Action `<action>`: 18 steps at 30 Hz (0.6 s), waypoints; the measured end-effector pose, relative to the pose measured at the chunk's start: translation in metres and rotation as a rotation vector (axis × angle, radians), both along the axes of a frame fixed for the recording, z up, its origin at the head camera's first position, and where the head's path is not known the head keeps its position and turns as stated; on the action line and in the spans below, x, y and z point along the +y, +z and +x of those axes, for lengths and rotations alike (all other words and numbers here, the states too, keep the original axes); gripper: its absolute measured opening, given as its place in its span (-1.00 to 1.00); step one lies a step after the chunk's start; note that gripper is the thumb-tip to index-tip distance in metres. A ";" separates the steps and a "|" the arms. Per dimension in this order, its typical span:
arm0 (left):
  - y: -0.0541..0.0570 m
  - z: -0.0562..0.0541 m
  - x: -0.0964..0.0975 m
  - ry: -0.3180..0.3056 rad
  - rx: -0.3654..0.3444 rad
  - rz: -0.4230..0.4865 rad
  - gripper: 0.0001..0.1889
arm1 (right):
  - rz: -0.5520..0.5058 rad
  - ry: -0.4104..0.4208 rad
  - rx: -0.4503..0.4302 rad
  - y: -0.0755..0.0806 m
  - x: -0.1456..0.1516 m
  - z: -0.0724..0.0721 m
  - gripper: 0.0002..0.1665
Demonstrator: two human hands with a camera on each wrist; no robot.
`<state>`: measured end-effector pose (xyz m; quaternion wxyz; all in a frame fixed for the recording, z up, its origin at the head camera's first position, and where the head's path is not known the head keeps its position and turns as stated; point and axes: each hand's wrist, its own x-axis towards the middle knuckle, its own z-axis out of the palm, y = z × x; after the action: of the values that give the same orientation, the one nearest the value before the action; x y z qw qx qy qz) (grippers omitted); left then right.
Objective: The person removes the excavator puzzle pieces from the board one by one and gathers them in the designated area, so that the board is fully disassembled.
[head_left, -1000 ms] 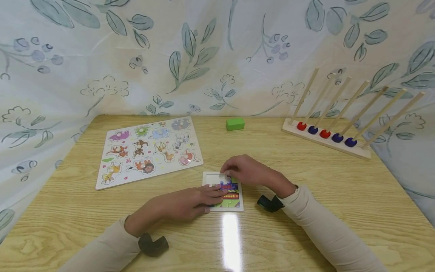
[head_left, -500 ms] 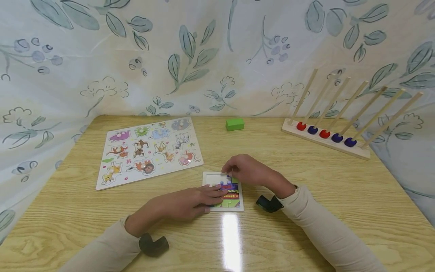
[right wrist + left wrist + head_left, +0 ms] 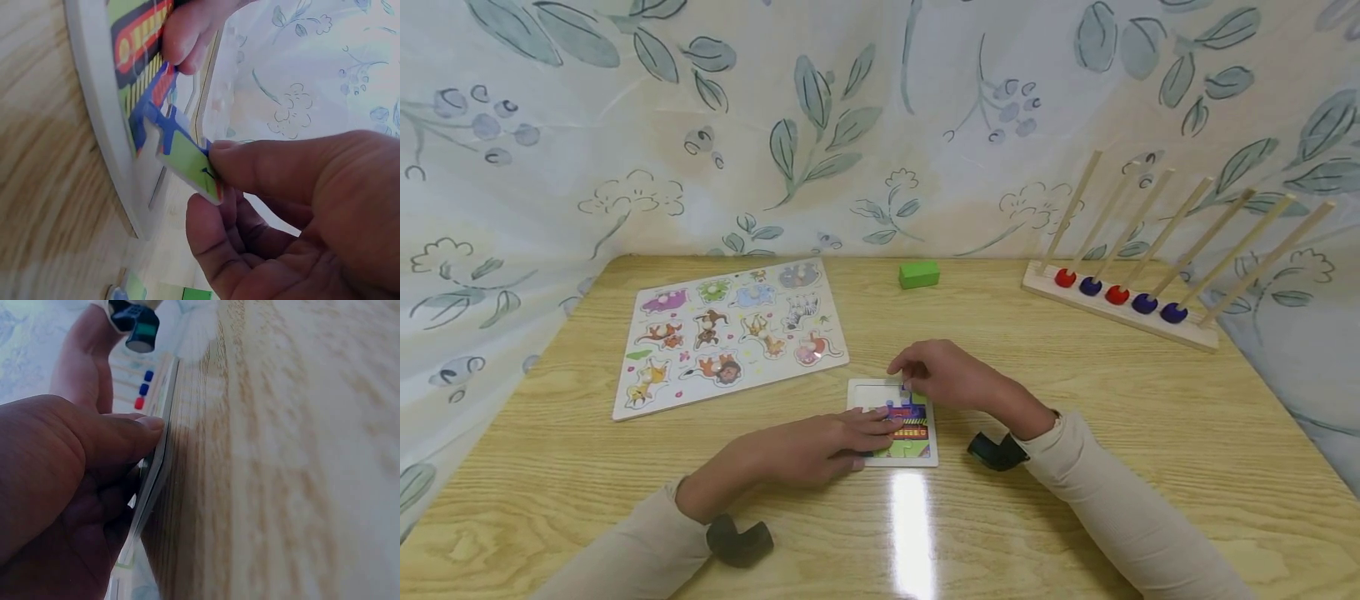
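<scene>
A small jigsaw board with a white frame (image 3: 932, 454) lies at mid-table; several colourful pieces are fitted in its lower part. My right hand (image 3: 951, 375) is at its upper right corner. In the right wrist view, thumb and fingers pinch a green and blue jigsaw piece (image 3: 187, 164), tilted above the bare upper part of the tray. My left hand (image 3: 808, 448) rests on the board's left side, its fingers stretched over the fitted pieces. The left wrist view has the left thumb (image 3: 150, 423) against the frame's edge. The other left fingertips are partly hidden there.
An animal knob puzzle (image 3: 733, 333) lies at the back left. A green block (image 3: 919, 274) stands near the back edge. At the back right is a wooden peg rack (image 3: 1120, 310) with red and blue beads. Patterned cloth (image 3: 880, 125) hangs behind the table.
The right fingers have shifted slightly at the board's upper right corner, with the jigsaw piece still pinched. The left hand has stayed in place on the board.
</scene>
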<state>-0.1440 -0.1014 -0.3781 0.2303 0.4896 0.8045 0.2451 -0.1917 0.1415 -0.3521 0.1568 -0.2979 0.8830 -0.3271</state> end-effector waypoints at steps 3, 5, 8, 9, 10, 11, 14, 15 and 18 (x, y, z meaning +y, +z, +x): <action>0.000 0.001 0.000 0.004 -0.001 -0.001 -0.52 | -0.020 0.002 -0.030 0.001 0.002 0.000 -0.75; 0.000 0.001 0.000 0.005 -0.002 0.000 -0.52 | -0.039 0.011 -0.058 0.002 0.005 -0.001 -0.78; 0.000 0.001 -0.001 0.002 0.002 0.007 -0.52 | -0.056 0.041 -0.096 0.002 0.007 -0.004 -0.84; 0.000 0.000 -0.001 0.001 0.003 0.011 -0.53 | -0.061 0.054 -0.103 0.001 0.007 -0.004 -0.85; 0.000 0.000 -0.001 -0.001 0.004 0.015 -0.53 | -0.065 0.065 -0.107 0.001 0.008 -0.004 -0.86; 0.000 0.000 -0.001 -0.003 0.006 0.020 -0.53 | -0.064 0.071 -0.107 0.001 0.008 -0.004 -0.87; 0.000 0.000 -0.002 -0.009 0.007 0.032 -0.53 | -0.039 0.089 -0.091 0.000 0.008 -0.003 -0.85; 0.000 0.000 -0.002 -0.011 0.006 0.033 -0.52 | -0.024 0.093 -0.090 0.000 0.008 -0.003 -0.83; -0.001 0.000 -0.001 -0.009 0.000 0.030 -0.52 | 0.017 0.114 -0.088 0.000 0.008 -0.002 -0.77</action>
<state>-0.1441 -0.1027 -0.3791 0.2240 0.4964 0.7987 0.2559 -0.1936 0.1493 -0.3520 0.2164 -0.3318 0.8596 -0.3228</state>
